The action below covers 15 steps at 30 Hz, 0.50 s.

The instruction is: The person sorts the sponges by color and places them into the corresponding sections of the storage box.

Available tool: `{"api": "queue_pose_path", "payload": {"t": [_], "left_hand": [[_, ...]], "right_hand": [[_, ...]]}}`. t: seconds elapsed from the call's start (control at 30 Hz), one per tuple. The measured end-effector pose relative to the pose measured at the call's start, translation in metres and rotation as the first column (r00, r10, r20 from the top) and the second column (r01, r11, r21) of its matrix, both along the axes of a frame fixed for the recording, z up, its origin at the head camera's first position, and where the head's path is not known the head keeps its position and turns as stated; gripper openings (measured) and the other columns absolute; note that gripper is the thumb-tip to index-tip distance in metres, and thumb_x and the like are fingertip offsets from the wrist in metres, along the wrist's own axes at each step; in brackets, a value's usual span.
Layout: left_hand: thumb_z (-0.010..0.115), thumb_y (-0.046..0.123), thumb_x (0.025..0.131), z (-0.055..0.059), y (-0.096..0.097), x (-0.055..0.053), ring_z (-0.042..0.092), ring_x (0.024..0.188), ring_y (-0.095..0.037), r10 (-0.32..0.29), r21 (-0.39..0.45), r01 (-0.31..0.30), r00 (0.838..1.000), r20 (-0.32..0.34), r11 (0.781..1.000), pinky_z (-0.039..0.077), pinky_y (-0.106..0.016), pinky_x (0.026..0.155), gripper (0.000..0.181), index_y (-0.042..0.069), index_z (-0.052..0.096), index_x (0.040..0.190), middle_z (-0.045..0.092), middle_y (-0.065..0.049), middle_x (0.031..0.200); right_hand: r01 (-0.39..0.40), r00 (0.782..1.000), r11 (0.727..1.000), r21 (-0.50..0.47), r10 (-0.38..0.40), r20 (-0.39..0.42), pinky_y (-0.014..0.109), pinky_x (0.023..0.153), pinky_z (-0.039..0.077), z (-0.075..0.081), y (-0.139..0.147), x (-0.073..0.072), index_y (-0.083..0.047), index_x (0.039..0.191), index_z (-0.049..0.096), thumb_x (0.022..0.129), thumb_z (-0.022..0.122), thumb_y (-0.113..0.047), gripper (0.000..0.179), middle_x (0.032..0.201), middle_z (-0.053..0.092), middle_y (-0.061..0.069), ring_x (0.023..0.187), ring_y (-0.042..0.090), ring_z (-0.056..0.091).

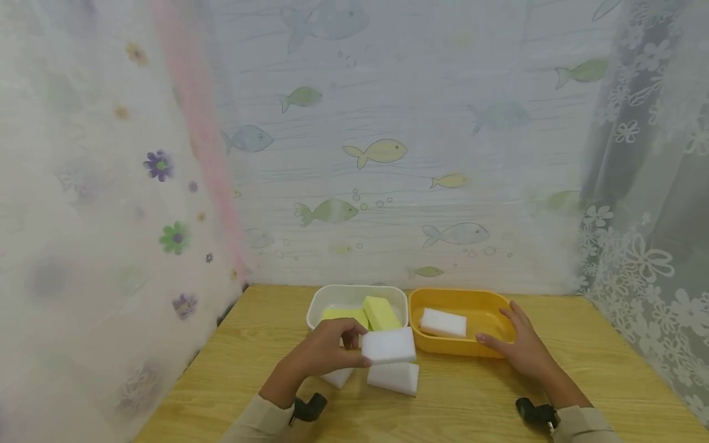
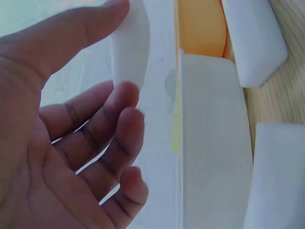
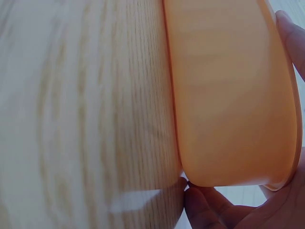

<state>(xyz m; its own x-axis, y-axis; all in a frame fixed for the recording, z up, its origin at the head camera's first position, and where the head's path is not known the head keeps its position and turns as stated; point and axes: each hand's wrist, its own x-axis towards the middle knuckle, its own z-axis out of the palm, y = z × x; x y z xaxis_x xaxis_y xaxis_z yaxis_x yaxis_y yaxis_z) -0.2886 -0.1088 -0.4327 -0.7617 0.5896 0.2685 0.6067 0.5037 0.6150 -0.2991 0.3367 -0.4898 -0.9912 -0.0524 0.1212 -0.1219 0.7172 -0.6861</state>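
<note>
My left hand (image 1: 332,347) pinches a white sponge block (image 1: 390,346) between thumb and fingers, holding it in front of the white tub (image 1: 314,306). In the left wrist view, the thumb and fingertips meet the edge of that block (image 2: 132,45). My right hand (image 1: 523,344) grips the right end of the orange tub (image 1: 462,348), its thumb at the near rim. Fingers also show around the tub's end in the right wrist view. Inside the orange tub lies one white sponge block (image 1: 443,323). Yellow sponge blocks (image 1: 381,312) sit in the white tub.
Two more white sponge blocks lie on the wooden table (image 1: 465,400): one (image 1: 396,379) below the held block, another (image 1: 336,376) partly hidden by the left hand. A fish-patterned curtain (image 1: 388,215) hangs behind the tubs, with flowered curtains at both sides.
</note>
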Motion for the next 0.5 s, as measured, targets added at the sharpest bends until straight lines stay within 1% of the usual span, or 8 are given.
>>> {"api": "queue_pose_path", "payload": {"t": [0.17,0.27,0.5], "left_hand": [[0.090,0.041,0.080,-0.002,0.014,-0.007,0.058,0.080,-0.007,0.063,0.008,-0.063,0.998,-0.027,0.998,0.051,-0.023,0.071,0.049,0.015,0.071,0.117,0.065,0.007,0.090],[0.090,0.041,0.079,-0.003,0.021,-0.011,0.057,0.079,-0.007,0.085,0.020,-0.084,0.996,-0.023,0.996,0.051,-0.023,0.070,0.050,0.014,0.072,0.117,0.064,0.008,0.088],[0.089,0.042,0.079,0.002,0.036,-0.018,0.054,0.072,-0.006,0.124,0.027,-0.123,0.992,-0.015,0.992,0.047,-0.023,0.063,0.048,0.014,0.073,0.115,0.062,0.010,0.082]], "right_hand": [[0.001,1.000,1.000,-0.018,-0.001,0.011,0.084,0.104,0.022,-0.001,0.000,0.000,-0.001,0.165,0.014,0.095,0.067,-0.058,0.104,0.171,-0.012,0.025,0.149,0.063,0.008],[0.001,1.000,1.000,-0.021,-0.001,0.012,0.084,0.104,0.022,-0.001,0.000,0.000,-0.001,0.165,0.014,0.095,0.067,-0.058,0.104,0.171,-0.013,0.024,0.149,0.063,0.007],[0.004,1.000,1.000,-0.014,-0.004,0.012,0.084,0.104,0.022,0.001,-0.001,0.001,-0.001,0.165,0.015,0.095,0.067,-0.059,0.104,0.171,-0.012,0.024,0.149,0.063,0.008]]}}
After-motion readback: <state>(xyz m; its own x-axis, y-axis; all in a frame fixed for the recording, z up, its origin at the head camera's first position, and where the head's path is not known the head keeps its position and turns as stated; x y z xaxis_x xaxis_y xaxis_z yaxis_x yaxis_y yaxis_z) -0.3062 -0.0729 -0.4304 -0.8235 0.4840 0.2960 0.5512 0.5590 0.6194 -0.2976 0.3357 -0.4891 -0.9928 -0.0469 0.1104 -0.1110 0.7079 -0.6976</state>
